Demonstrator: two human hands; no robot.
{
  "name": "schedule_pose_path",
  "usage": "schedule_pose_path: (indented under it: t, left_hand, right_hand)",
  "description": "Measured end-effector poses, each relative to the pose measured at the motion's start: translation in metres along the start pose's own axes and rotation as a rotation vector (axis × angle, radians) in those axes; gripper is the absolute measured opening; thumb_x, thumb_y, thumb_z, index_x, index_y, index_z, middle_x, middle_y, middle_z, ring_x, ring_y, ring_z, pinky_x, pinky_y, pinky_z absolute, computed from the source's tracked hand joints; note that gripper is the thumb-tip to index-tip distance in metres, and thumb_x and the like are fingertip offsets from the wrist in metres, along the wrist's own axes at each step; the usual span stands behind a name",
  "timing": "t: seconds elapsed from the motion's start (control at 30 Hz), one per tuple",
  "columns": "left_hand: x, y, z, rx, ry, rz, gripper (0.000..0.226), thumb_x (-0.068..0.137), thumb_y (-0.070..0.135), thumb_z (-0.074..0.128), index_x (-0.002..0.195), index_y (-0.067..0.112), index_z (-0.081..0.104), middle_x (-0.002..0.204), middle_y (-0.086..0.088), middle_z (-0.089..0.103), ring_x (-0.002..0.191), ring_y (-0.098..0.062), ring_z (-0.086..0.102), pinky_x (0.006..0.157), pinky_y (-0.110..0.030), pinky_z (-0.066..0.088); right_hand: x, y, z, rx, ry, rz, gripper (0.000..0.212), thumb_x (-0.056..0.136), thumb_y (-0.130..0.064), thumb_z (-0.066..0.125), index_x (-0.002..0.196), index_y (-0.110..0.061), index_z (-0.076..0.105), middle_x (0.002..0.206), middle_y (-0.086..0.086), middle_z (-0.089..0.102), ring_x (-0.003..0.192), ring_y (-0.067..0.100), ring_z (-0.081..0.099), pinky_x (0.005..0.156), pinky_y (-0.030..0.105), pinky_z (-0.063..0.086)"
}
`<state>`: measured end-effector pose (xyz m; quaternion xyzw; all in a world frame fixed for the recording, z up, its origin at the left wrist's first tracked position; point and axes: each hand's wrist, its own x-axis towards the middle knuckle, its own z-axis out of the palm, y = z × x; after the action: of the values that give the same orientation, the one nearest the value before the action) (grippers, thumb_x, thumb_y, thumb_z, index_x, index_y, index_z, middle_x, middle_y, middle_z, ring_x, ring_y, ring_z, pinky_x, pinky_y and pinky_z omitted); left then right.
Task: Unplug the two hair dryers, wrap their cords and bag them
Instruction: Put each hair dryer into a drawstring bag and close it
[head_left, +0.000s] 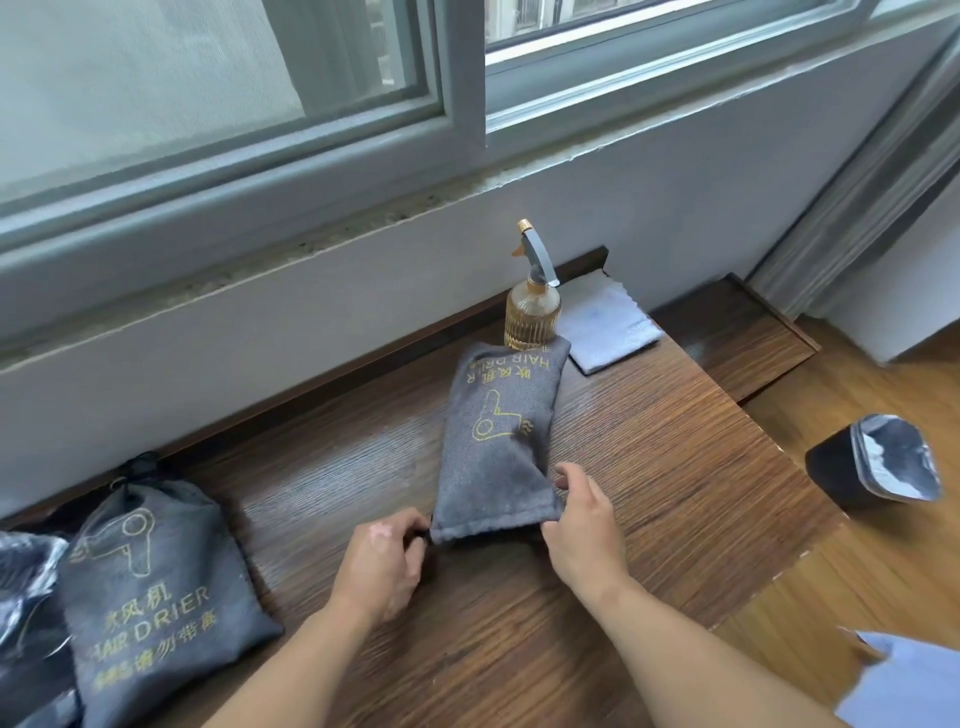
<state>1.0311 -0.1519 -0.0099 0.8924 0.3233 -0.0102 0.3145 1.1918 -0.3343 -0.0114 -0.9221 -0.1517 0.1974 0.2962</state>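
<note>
plastic bundle: crinkled clear wrap at the far left, cut by the frame edge; contents not discernible.
left bag: grey cloth printed with a dryer outline and "HAIR DRIER"; bulged, lying on the desk just beside the plastic bundle, gathered neck toward the wall.
desk: dark wood grain, set below the window sill.
left hand: fingers curled, pinching the near-left corner of the centre bag, where a small dark piece, possibly a drawstring end, shows.
centre bag: grey, same print, lying lengthwise on the desk; padded in shape, near end held between both hands.
right hand: thumb and fingers closed round the near-right corner of the centre bag.
spray bottle: amber ribbed glass, grey trigger, upright at the bag's far end.
folded cloth: pale, flat, just right of the spray bottle.
bin: black, lined, on the floor right of the desk.
</note>
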Motion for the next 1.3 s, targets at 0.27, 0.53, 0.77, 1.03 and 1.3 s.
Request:
schedule_pose_path:
  t: [0.27,0.53,0.77,1.03,1.3]
  left_hand:
    - [-0.004,0.001,0.01,-0.069,0.021,0.076,0.023,0.069,0.01,0.071,0.07,0.022,0.052,0.135,0.003,0.056,0.124,-0.015,0.052,0.103,-0.021,0.035]
    - [0.006,0.009,0.005,0.069,-0.088,0.222,0.017,0.065,0.024,0.066,0.061,0.017,0.051,0.061,0.013,0.055,0.06,-0.011,0.051,0.058,-0.019,0.034]
    - [-0.01,-0.003,-0.003,0.026,-0.119,0.062,0.035,0.08,0.035,0.082,0.068,0.036,0.049,0.064,0.011,0.061,0.063,-0.008,0.056,0.056,-0.009,0.035]
    - [-0.034,-0.009,-0.009,0.0,-0.023,-0.027,0.013,0.092,0.039,0.069,0.084,0.031,0.076,0.068,0.019,0.066,0.071,-0.005,0.063,0.066,-0.011,0.038]
    - [-0.036,-0.032,-0.034,0.151,-0.004,0.008,0.019,0.094,0.039,0.065,0.096,0.025,0.079,0.091,0.008,0.077,0.087,-0.014,0.069,0.08,-0.025,0.05]
  right_hand:
    - [0.004,0.031,-0.023,-0.039,-0.141,0.076,0.03,0.068,-0.009,0.069,0.086,-0.032,0.066,0.07,-0.005,0.072,0.074,0.016,0.068,0.073,0.031,0.053]
    - [0.005,0.051,-0.042,0.066,-0.387,0.017,0.044,0.066,-0.001,0.066,0.095,-0.033,0.072,0.076,-0.009,0.076,0.064,0.007,0.069,0.071,0.033,0.061]
    - [-0.008,0.064,-0.051,-0.079,-0.394,-0.059,0.028,0.082,-0.016,0.067,0.101,-0.037,0.072,0.07,-0.013,0.07,0.064,-0.002,0.061,0.068,0.015,0.046]
    - [-0.021,0.083,-0.056,-0.141,-0.318,-0.065,0.014,0.089,-0.024,0.067,0.097,-0.035,0.07,0.08,-0.018,0.071,0.079,-0.007,0.063,0.077,0.012,0.043]
    - [-0.012,0.096,-0.076,-0.413,-0.265,-0.227,0.022,0.096,-0.023,0.057,0.108,-0.029,0.074,0.109,-0.015,0.07,0.108,0.007,0.062,0.097,0.022,0.045]
